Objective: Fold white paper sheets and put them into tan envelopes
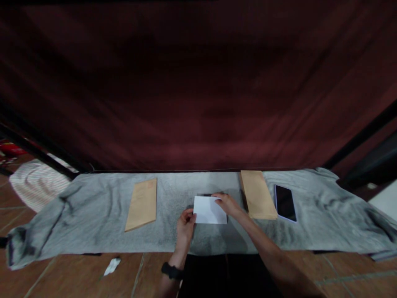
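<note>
A white sheet of paper (208,212), small and rectangular, is between my two hands above the grey cloth. My left hand (185,221) pinches its left edge, thumb on top and fingers curled behind. At the upper right edge, my right hand (228,203) grips the sheet with thumb and fingers. To the left lies a flat brown envelope (142,203) with a faint reddish mark in its top corner. A thick stack of brown envelopes (258,194) rests just beyond my right forearm.
Right of the stack lies a phone (285,203) in a pale purple case. The grey cloth (105,207) covers a long, narrow surface before a dark red curtain (198,103). A crumpled white scrap (112,266) is on the tiled floor, and striped fabric (39,184) hangs at the left.
</note>
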Tool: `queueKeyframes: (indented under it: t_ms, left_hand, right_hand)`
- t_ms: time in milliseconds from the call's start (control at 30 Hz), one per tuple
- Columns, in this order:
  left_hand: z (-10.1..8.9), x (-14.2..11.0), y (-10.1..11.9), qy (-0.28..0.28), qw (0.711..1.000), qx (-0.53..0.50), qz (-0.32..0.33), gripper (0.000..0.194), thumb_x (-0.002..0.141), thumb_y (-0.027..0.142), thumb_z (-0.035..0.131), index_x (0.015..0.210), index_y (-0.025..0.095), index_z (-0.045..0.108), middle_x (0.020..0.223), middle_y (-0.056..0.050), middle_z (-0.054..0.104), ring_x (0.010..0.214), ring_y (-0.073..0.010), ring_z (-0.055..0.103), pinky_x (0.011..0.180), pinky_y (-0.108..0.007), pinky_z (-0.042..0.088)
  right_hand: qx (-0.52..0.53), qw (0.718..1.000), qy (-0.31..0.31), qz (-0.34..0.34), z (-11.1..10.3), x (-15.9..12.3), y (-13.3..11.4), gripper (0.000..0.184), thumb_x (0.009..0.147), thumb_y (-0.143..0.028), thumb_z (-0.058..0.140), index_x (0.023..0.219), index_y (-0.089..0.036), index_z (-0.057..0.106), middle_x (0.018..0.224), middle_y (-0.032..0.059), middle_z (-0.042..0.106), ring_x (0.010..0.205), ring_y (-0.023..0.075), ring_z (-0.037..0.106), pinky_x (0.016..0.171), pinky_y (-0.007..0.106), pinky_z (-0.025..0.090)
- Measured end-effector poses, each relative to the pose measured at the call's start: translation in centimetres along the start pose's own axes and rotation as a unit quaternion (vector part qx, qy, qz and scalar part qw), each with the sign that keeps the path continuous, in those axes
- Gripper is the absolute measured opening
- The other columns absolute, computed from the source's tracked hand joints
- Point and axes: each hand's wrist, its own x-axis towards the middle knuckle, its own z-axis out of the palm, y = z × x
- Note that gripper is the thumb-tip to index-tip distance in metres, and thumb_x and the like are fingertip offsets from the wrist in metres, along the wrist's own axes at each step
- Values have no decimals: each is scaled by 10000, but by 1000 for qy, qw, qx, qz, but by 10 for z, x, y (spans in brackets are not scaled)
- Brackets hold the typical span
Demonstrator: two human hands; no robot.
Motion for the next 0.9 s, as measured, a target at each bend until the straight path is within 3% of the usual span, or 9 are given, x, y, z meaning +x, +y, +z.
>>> queueKeyframes:
  t_ms: [100, 267, 433, 500, 600, 733, 800, 900]
  left_hand:
    - [-1, 2, -5, -9, 1000, 25, 6, 375, 648, 347, 752, 968, 199, 625, 603, 60, 566, 513, -148, 554, 505, -253, 435]
    - [1, -3, -14, -15, 982, 164, 91, 339, 763, 258, 627, 1098, 205, 613, 684, 11, 651, 545, -185, 612, 570, -302, 475]
    - [-5, -7, -16, -25, 947, 286, 142, 294, 818, 183, 547, 1095, 209, 642, 797, -42, 713, 726, -238, 696, 701, -354, 529]
    - [-5, -11, -14, -12, 917, 364, 166, 302, 875, 188, 495, 1137, 209, 643, 904, -73, 727, 796, -243, 704, 750, -370, 539]
    - [4, -17, -11, 14, 843, 474, 252, 360, 958, 219, 393, 1218, 185, 640, 1122, -135, 702, 1012, -271, 681, 905, -422, 524]
    - [34, -19, -15, -70, 761, 525, 374, 460, 1015, 321, 361, 1418, 177, 530, 1490, -130, 525, 1403, -285, 452, 1141, -480, 390]
    - [44, -17, -21, -106, 731, 555, 382, 511, 1022, 388, 371, 1470, 167, 476, 1548, -128, 466, 1454, -286, 390, 1179, -504, 342]
    - [42, -12, -31, -100, 715, 586, 369, 582, 1022, 449, 367, 1511, 138, 416, 1566, -141, 435, 1471, -279, 367, 1195, -498, 325]
  right_hand:
    - [-59, 998, 32, -8, 11, -3, -12, 443, 931, -125, 490, 1327, -250, 642, 1366, 54, 649, 1249, 222, 605, 1106, 385, 440]
    - [-142, 984, 52, -88, 59, -41, -29, 447, 1013, -287, 457, 1450, -222, 522, 1532, 67, 489, 1402, 220, 461, 1183, 416, 360]
    - [-197, 976, 83, -38, 77, -76, -20, 516, 1009, -357, 489, 1507, -230, 443, 1594, 89, 379, 1461, 263, 377, 1205, 500, 300]
    - [-209, 973, 95, -21, 74, -81, -14, 543, 1010, -363, 481, 1525, -209, 410, 1594, 104, 374, 1465, 268, 370, 1198, 509, 307]
    - [-222, 970, 100, -25, 69, -84, -9, 555, 1016, -362, 452, 1536, -180, 388, 1590, 120, 376, 1472, 275, 356, 1192, 520, 312]
    - [-244, 964, 99, -44, 69, -85, -7, 538, 1013, -292, 405, 1534, -160, 391, 1588, 130, 382, 1479, 282, 340, 1195, 530, 297]
    - [-252, 960, 107, -50, 71, -87, -6, 537, 998, -243, 396, 1531, -172, 402, 1586, 125, 390, 1481, 291, 336, 1191, 541, 298]
    - [-250, 958, 130, -47, 74, -89, -2, 546, 988, -244, 402, 1530, -182, 411, 1585, 136, 389, 1479, 332, 329, 1176, 583, 303]
